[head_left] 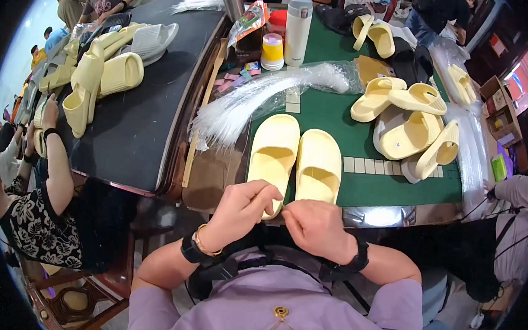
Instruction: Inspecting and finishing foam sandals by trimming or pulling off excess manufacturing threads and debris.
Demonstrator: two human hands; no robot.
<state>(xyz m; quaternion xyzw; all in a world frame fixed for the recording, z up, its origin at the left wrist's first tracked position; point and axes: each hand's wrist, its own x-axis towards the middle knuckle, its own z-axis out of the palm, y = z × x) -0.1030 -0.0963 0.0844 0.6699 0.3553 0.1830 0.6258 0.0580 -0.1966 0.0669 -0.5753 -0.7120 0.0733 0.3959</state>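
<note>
Curled and nearly meeting in the head view, my left hand [243, 206] overlaps the near end of the left yellow slipper [278, 132], my right hand [320, 229] that of the right yellow slipper [321, 145]. Both slippers lie just ahead on the green table [398, 197], long axes running away from me. My knuckles partly hide their near ends; whether I pinch anything thin, I cannot tell.
</note>
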